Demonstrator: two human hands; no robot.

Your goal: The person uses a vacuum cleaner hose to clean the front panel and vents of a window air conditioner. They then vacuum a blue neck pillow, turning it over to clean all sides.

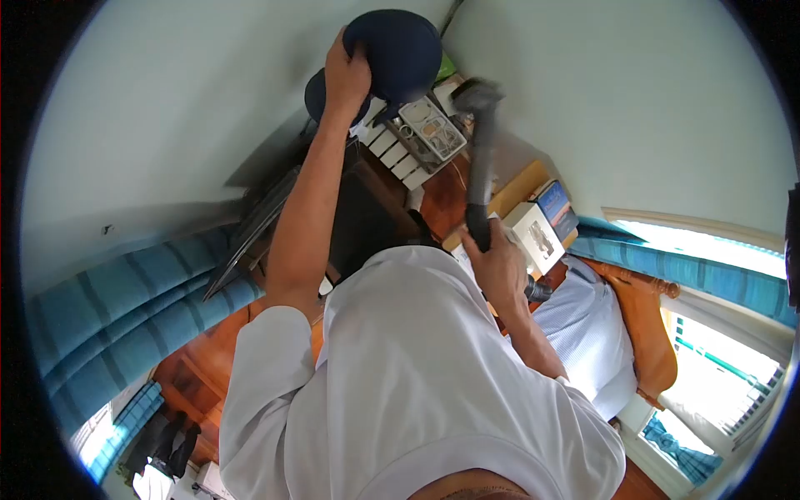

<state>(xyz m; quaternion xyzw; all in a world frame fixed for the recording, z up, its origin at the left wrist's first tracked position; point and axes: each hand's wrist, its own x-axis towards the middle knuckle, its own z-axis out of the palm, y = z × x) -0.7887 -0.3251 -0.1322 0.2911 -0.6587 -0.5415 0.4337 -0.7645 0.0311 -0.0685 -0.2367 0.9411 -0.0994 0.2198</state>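
Observation:
At the top of the head view, my left hand (346,79) is raised and closed on a dark blue rounded object (393,54), perhaps a cap or cushion. Another dark blue rounded part (315,96) shows beside and behind my wrist. My right hand (500,265) grips the handle of a black vacuum wand (481,167), which points upward. Its brush head (477,94) is blurred and stands to the right of the blue object, apart from it. A ribbed black hose (538,290) shows beside my right hand.
A tray of small items (433,127) lies near a white slatted piece (396,154). On the right are a white box (535,238), a blue book (556,208) and a wooden chair or bed frame (646,333). Blue curtains (142,308) hang at the left; a dark screen (250,233) is nearby.

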